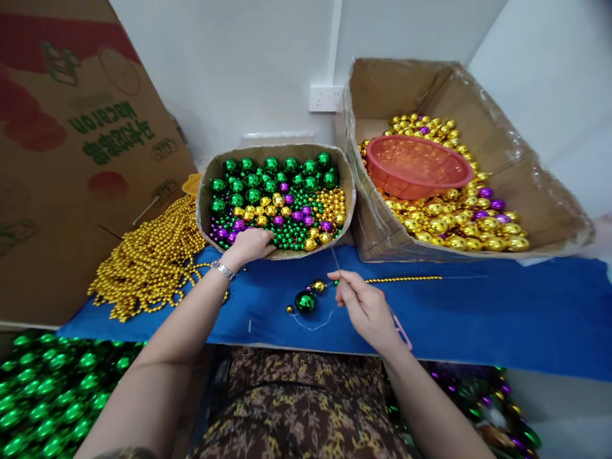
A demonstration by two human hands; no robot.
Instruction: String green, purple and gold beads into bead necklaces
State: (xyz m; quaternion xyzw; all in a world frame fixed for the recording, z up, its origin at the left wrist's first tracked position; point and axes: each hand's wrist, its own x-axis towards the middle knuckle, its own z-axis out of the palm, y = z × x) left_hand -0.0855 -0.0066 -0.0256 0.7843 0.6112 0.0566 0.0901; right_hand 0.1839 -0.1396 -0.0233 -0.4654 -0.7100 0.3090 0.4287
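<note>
My left hand [249, 246] reaches into a cardboard box [204, 191] full of green, gold and purple beads, its fingers curled down among the purple ones at the near edge. My right hand [366, 307] hovers over the blue cloth [478, 312], thumb and finger pinching a thin needle [335, 260] with thread. A partly strung strand lies by it: a large green bead [305, 301], a gold bead [319, 286] and a line of small gold beads [406, 278].
A pile of gold bead strings [150, 261] lies at the left. A larger carton [540, 210] on the right holds gold beads and an orange basket [418, 167]. Green bead strands [52, 389] lie lower left. A big cardboard sheet [71, 153] leans at the left.
</note>
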